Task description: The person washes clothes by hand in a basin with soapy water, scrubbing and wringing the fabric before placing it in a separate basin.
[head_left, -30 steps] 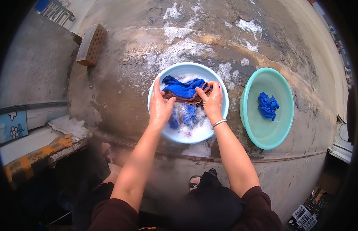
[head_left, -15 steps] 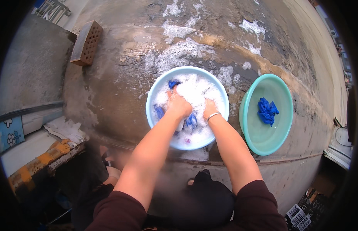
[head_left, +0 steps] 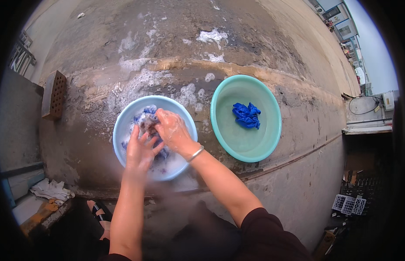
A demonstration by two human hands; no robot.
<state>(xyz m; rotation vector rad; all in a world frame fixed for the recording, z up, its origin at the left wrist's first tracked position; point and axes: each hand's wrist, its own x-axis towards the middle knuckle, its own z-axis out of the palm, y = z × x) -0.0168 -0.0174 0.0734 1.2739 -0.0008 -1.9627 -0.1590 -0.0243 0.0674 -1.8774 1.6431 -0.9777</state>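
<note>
A light blue basin (head_left: 179, 107) with sudsy water holds wet blue cloth (head_left: 146, 118) streaked with foam. My right hand (head_left: 173, 132), a silver bracelet (head_left: 196, 153) at its wrist, is over the basin with its fingers curled on a soapy bunch of that cloth. Beside it, at the near left of the basin, my left hand (head_left: 139, 150) has its fingers spread, with the palm turned up toward the cloth. Foam clings to both hands. To the right, a crumpled blue cloth (head_left: 247, 115) lies in clear water in a green basin (head_left: 275, 138).
Foam patches (head_left: 154, 78) spread over the wet concrete beyond the basins. A perforated brick (head_left: 54, 95) stands at the left by a low wall. White plastic crates (head_left: 348, 204) lie at the lower right. A sandalled foot (head_left: 99, 212) shows at the lower left.
The view has swung right, so both basins appear farther left. My hands have come up out of the suds; the left one has spread its fingers, and more cloth shows above the foam.
</note>
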